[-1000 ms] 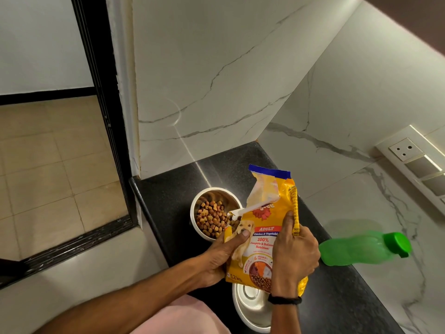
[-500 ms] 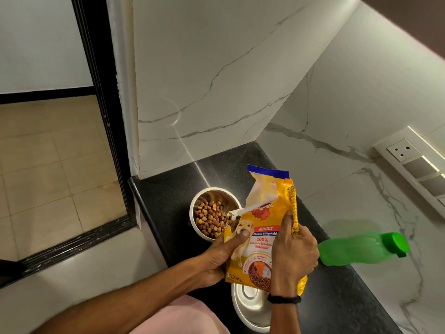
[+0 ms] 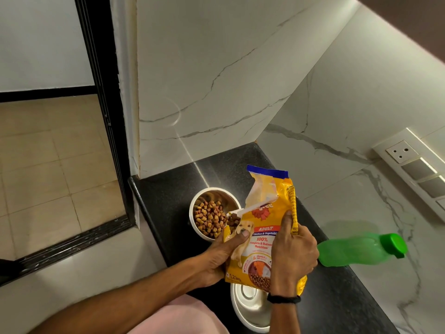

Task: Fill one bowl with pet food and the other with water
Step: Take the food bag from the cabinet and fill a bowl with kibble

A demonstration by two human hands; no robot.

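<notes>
A yellow pet food bag (image 3: 265, 227) is tilted over a steel bowl (image 3: 199, 197) on the black counter (image 3: 168, 191). Brown kibble (image 3: 209, 219) fills the bowl's near half, and a few pieces sit at the bag's torn corner. My left hand (image 3: 221, 256) grips the bag's lower left edge, thumb across the front. My right hand (image 3: 292, 254) holds the bag's right seam. A second steel bowl (image 3: 248, 307) stands nearer to me, partly hidden under the bag and my right wrist. A green water bottle (image 3: 361, 250) with a green cap lies on its side at the right.
White marble walls enclose the counter at the back and right. A switch panel with a socket (image 3: 414, 165) is on the right wall. The counter's left edge drops to a tiled floor beyond a black door frame (image 3: 103, 116).
Both hands and the bag stay almost still over the bowl; the kibble heap looks much the same.
</notes>
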